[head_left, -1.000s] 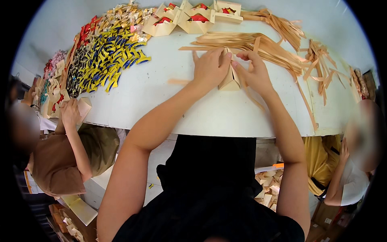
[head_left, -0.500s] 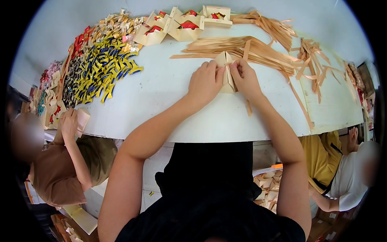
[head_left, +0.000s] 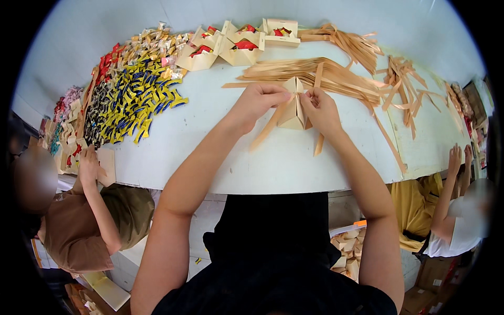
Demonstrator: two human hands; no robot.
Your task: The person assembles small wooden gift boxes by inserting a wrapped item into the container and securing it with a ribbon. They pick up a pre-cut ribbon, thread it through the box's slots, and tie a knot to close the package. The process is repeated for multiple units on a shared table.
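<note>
Five boxes (head_left: 242, 55) gape by the table's (head_left: 210, 163) far edge; left hand (head_left: 258, 103) and right hand (head_left: 320, 110) pinch a closed box's (head_left: 290, 119) bowless ribbon (head_left: 268, 128).

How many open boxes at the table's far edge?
5: back-left box, back-middle box, back-right box, front-left box, front-right box. More could be hidden behind these.

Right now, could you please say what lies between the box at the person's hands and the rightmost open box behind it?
A bundle of tan ribbons lies between that box and the rightmost open box, in the head view.
</note>
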